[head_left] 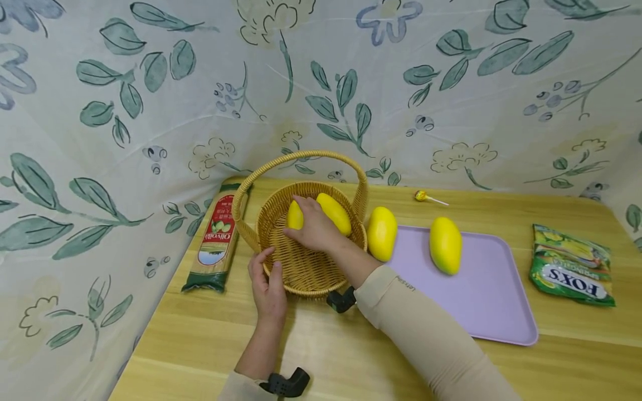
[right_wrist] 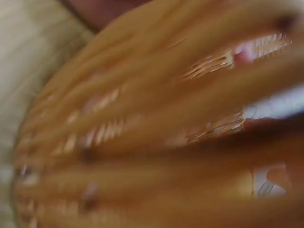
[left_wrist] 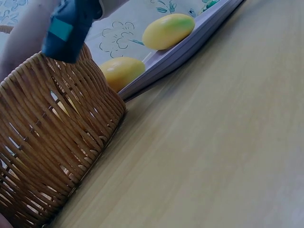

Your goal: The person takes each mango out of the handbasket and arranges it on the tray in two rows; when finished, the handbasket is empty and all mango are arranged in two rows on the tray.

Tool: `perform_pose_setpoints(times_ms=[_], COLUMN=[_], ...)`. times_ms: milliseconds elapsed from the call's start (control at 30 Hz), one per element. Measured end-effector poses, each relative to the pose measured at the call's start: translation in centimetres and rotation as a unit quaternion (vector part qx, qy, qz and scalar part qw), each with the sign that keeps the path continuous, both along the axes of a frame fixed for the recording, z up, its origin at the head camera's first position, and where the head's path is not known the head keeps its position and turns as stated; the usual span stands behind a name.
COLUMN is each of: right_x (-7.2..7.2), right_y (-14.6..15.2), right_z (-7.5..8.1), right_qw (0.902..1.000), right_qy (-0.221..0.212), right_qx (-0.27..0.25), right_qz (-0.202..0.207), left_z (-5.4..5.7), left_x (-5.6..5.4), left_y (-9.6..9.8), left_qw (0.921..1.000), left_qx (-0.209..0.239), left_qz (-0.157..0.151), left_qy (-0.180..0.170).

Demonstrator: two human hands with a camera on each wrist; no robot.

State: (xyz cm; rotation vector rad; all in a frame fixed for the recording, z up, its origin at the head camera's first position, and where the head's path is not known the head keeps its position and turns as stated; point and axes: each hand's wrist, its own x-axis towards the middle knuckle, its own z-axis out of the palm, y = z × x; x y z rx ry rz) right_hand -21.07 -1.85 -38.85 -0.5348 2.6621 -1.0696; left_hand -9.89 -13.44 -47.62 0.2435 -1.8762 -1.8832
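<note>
A wicker basket [head_left: 311,287] with a tall arched handle stands on the table. My left hand [head_left: 271,295] holds its near left rim, thumb toward the inside and fingers along the outer side. Reaching over the rim, my right hand [head_left: 316,225] grips a yellow mango [head_left: 295,217] inside the basket, fingers over its far side and thumb at its near side; the palm hides part of it. A second mango [head_left: 335,214] lies beside that hand, against the right inner wall. In the right wrist view, blurred basket weave [right_wrist: 118,142] fills most of the picture.
Right of the basket, one mango [head_left: 382,234] lies by a lilac tray [head_left: 481,289], and another mango [head_left: 445,246] lies on it. A lollipop [head_left: 421,195] is behind, a green FOX'S bag [head_left: 572,267] far right. A pasta pack [head_left: 217,239] lies left; patterned cloth [head_left: 321,83] hangs behind.
</note>
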Motion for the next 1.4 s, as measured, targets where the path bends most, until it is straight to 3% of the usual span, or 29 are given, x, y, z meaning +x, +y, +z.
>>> perform_pose_setpoints(times_ms=[267,533,933,1100,1400], right_x=[0.2,0.0,-0.1,0.2,2.0], right_y=[-0.6,-0.9,-0.6,-0.2,0.9], right_z=[-1.1,-1.4,-1.5,-0.5,2.8], right_qw=[0.9983,0.9961,0.9982,0.9970,0.9911], right_qy=[0.020,0.044,0.031,0.037,0.029], right_qx=[0.050,0.061,0.021,-0.028,-0.101], right_qz=[-0.022,-0.045,-0.047,-0.062,-0.081], left_z=[0.0,0.2,0.0,0.0,0.0], left_x=[0.0,0.0,0.0,0.1,0.2], left_y=[0.0,0.1,0.1,0.1,0.2], left_qw=[1.0000,1.0000,0.9999,1.0000,1.0000], left_qx=[0.002,-0.002,0.007,0.006,0.004], left_qz=[0.003,-0.002,-0.003,-0.002,0.003], left_qy=[0.003,-0.003,-0.006,-0.004,-0.006])
